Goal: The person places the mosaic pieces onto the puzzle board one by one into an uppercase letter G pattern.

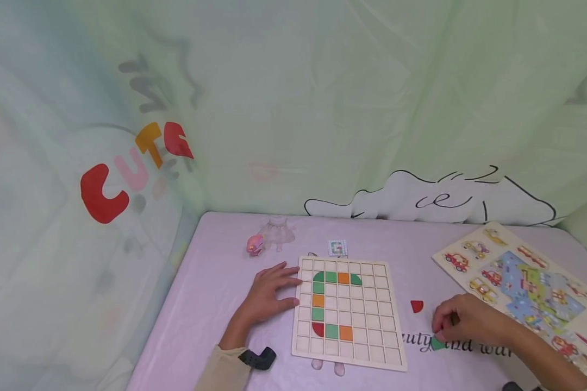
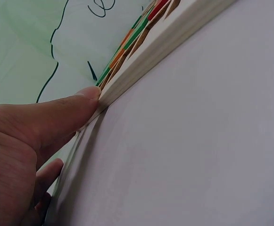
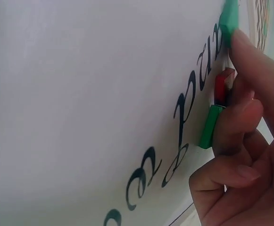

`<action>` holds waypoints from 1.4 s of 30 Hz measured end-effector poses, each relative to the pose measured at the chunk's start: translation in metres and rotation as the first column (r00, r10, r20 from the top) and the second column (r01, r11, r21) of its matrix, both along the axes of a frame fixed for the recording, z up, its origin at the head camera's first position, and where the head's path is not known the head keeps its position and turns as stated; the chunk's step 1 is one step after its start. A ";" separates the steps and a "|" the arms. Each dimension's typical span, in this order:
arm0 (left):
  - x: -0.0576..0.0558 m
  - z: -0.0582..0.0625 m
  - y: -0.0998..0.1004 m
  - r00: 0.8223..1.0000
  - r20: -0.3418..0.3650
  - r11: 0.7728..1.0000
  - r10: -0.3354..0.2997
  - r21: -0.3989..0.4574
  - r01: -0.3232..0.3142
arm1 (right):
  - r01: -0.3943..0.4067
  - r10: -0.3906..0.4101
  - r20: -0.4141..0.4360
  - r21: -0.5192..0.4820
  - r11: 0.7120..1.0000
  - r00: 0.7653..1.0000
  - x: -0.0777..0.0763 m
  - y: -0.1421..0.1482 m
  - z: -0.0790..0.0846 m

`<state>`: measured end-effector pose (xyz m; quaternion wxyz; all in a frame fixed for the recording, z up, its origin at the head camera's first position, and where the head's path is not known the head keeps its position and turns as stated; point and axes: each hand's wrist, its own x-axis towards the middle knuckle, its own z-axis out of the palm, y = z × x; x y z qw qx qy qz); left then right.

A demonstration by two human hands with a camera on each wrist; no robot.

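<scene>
My left hand (image 1: 274,293) rests by the left edge of a wooden grid board (image 1: 376,309). Its thumb touches that edge in the left wrist view. Green, orange and red tiles sit in the board's cells, forming a C shape. My right hand (image 1: 469,320) is low over the cloth to the board's right, fingers bent. In the right wrist view, the thumb tip meets a green piece (image 3: 229,19). A red piece (image 3: 224,84) and another green piece (image 3: 211,127) show by the fingers. Whether any is pinched cannot be told. A red quarter-round tile (image 1: 417,306) lies left of the hand.
A small pattern card (image 1: 337,248) lies behind the board. A pink figurine (image 1: 255,245) stands at the back left. At the right is a vehicle picture puzzle board (image 1: 528,288), partly under the right forearm. Printed curtains (image 1: 323,108) hang behind the lilac cloth (image 1: 200,271).
</scene>
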<state>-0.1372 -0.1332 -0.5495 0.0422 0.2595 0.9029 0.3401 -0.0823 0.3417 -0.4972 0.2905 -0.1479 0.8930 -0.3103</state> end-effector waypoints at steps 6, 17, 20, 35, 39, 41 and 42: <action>0.000 -0.001 0.001 1.000 0.016 1.000 0.008 -0.012 -0.008 | -0.013 0.012 -0.007 -0.014 1.000 1.000 -0.001 -0.001 0.000; 0.001 0.001 0.001 1.000 0.008 1.000 -0.001 -0.001 0.001 | 0.002 -0.002 0.005 -0.003 1.000 1.000 -0.003 -0.001 -0.002; 0.000 0.001 0.001 1.000 0.011 1.000 0.000 -0.014 0.000 | 0.014 -0.015 0.012 0.021 1.000 1.000 -0.003 -0.002 -0.002; 0.000 0.001 0.001 1.000 0.002 1.000 0.002 -0.005 -0.002 | -0.044 0.044 -0.007 -0.102 0.994 0.999 -0.012 -0.011 0.001; 0.000 0.001 0.001 1.000 0.002 1.000 0.003 -0.030 -0.003 | -0.026 0.032 0.033 -0.161 0.987 0.999 -0.013 -0.017 0.002; 0.000 0.001 0.000 1.000 0.005 0.999 0.004 -0.036 -0.004 | -0.017 0.033 0.069 -0.214 0.977 0.997 -0.015 -0.022 0.003; -0.001 0.001 0.000 1.000 0.006 0.999 0.005 -0.038 -0.004 | -0.013 0.035 0.084 -0.242 0.970 0.996 -0.015 -0.024 0.003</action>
